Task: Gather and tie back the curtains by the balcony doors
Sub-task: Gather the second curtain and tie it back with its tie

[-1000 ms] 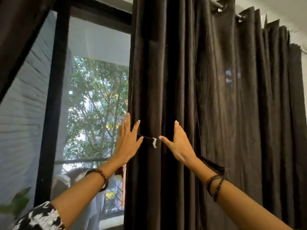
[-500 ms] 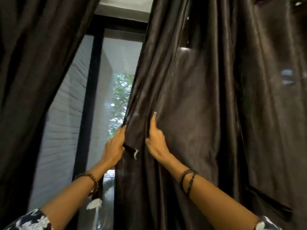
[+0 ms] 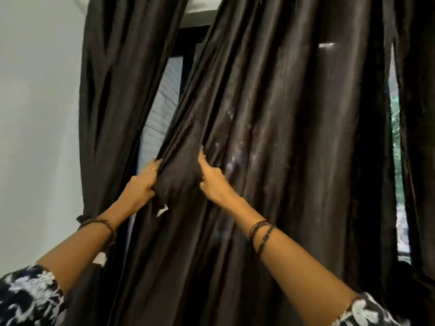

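A wide dark brown curtain [image 3: 282, 137] hangs in front of me, bunched into folds toward its left edge. My left hand [image 3: 141, 184] grips that left edge, fingers curled round the fabric. My right hand [image 3: 211, 182] holds a fold a little to the right, fingers dug into the cloth. A small white tag [image 3: 162, 211] on a dark tie strap pokes out just below my left hand. A second dark curtain [image 3: 110, 102] hangs gathered at the left, with a tie band [image 3: 81, 218] round it near my left wrist.
A white wall [image 3: 37, 137] stands at the left. Between the two curtains shows the dark door frame [image 3: 188, 55] and a pale brick wall outside. At the right a narrow gap [image 3: 396, 149] shows green foliage, with another dark curtain panel [image 3: 416, 114] beyond it.
The curtain has been dragged leftward, closing most of the window opening. My hands went from flat on the fabric to gripping its folds. The view has swung left to the wall.
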